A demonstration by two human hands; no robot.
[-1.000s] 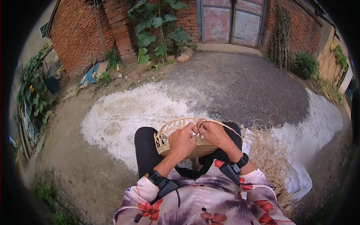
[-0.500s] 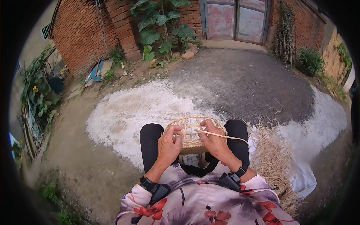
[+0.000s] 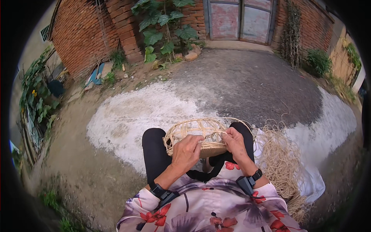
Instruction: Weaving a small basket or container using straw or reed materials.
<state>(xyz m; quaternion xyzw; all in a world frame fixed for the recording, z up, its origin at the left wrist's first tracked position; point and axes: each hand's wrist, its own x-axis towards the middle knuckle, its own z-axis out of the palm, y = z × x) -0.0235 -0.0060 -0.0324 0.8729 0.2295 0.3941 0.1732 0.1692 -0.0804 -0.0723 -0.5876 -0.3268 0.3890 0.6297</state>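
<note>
An open-work basket (image 3: 181, 127) of tan straw cord rests tilted between my knees, with wide gaps in its upper side and a dense woven wall (image 3: 211, 151) below. My left hand (image 3: 188, 150) is closed on its near edge, thumb and fingertips pressed together at the middle. At the basket's right side my right hand (image 3: 235, 144) pinches a strand of straw cord, whose exact run is partly hidden by the fingers. A loose length of cord (image 3: 247, 125) arches over my right knee, beyond that hand.
A tangled heap of straw cord (image 3: 280, 162) lies by my right leg, partly over a white sack (image 3: 312, 185). White powdery ground (image 3: 143, 112) and a dark patch (image 3: 262, 85) spread ahead. Farther off are a brick wall (image 3: 85, 34), a metal double door (image 3: 239, 21) and leafy plants (image 3: 152, 36).
My right hand has moved right, from the basket's middle to its right side. My left hand has shifted right along the near edge. The cord strand no longer crosses over my right hand.
</note>
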